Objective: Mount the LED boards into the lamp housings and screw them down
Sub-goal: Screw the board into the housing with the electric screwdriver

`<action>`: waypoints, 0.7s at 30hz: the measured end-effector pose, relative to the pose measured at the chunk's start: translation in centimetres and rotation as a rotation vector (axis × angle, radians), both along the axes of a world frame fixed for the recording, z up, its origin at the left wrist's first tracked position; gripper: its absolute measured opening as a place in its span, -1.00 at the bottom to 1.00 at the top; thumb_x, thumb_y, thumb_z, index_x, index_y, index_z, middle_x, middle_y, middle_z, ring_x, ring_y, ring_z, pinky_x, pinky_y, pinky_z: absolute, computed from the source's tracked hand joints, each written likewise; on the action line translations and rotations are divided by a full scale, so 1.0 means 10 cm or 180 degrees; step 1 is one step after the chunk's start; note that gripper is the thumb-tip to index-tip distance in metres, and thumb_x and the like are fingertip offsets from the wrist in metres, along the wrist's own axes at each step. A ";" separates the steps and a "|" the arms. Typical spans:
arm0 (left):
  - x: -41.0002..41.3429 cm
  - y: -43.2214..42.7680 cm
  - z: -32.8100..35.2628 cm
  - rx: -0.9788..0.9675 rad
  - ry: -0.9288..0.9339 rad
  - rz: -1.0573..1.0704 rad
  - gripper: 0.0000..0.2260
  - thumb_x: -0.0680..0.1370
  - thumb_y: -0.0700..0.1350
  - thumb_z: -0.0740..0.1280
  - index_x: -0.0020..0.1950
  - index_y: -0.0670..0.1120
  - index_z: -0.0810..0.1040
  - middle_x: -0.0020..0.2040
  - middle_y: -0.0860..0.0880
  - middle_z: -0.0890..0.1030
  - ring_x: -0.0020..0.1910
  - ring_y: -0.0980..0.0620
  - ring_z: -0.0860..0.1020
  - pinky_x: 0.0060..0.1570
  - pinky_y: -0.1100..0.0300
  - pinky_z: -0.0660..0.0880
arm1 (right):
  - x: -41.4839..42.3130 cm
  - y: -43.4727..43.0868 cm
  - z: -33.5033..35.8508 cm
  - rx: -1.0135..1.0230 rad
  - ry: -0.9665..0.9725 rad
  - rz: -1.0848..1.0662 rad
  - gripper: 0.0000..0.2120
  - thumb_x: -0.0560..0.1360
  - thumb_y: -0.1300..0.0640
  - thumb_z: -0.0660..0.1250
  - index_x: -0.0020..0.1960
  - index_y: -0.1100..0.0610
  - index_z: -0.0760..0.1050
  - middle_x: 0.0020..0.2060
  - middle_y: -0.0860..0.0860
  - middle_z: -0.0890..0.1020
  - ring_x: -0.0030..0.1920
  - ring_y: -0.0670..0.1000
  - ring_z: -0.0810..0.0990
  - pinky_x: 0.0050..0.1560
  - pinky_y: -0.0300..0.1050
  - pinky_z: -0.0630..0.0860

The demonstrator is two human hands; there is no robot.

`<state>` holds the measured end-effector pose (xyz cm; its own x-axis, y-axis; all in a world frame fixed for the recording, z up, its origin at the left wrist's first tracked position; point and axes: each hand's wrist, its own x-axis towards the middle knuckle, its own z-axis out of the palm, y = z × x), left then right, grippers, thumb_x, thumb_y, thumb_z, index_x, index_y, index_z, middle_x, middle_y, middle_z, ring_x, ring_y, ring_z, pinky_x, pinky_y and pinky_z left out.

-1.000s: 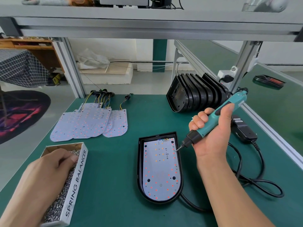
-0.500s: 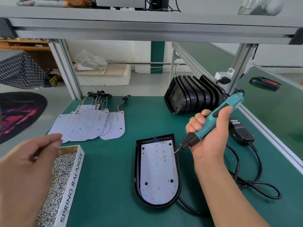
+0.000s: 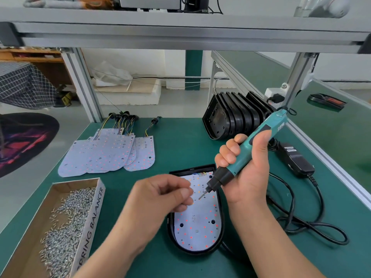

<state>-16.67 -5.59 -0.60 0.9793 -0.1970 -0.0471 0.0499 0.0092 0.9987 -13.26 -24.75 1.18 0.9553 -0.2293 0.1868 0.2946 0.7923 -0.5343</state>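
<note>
LED board point(image 3: 197, 227), a white sheet with a rounded near end and rows of red and amber dots, lay seated inside a black plastic lamp housing point(image 3: 196, 251) at lower centre of the frame. Both rested on the green worktop point(image 3: 180, 141), which filled the lower half of the frame under a grey aluminium frame point(image 3: 84, 87).

At lower left stood a long open cardboard box point(image 3: 92, 227) printed "SPRING BALANCER", holding a heap of small silver screws point(image 3: 66, 227). At upper right of the worktop, a row of empty black lamp housings point(image 3: 236, 121) stood on edge, packed against one another. At centre left, several loose white LED boards point(image 3: 104, 155) lay fanned and overlapping, with their coloured wire tails pointing toward the far edge.

The right hand point(image 3: 249, 177) was at centre right, its grip wrapped round a teal electric screwdriver point(image 3: 242, 157). The tool was tilted, with its tip down and to the left over the upper part of the seated board. A black power adapter point(image 3: 297, 159) lay to the right of that hand, and its black cable point(image 3: 321, 207) looped toward the lower right.

The left hand point(image 3: 160, 197) hovered over the housing's left side. Its grip was closed in a pinch, thumb against forefinger, just beside the screwdriver tip. Whether a screw sat in that pinch I could not tell.
</note>
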 end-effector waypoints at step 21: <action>-0.11 -0.08 -0.11 -0.0239 0.0293 -0.0293 -0.86 0.44 -0.15 0.52 -0.03 0.04 0.74 -0.08 -0.20 0.77 -0.11 -0.13 0.76 -0.14 0.19 0.65 | -0.05 0.04 0.02 -0.0076 0.0087 -0.0192 -0.47 0.46 -0.41 0.31 -0.14 0.09 0.46 -0.38 -0.04 0.39 -0.44 -0.05 0.38 -0.40 -0.18 0.40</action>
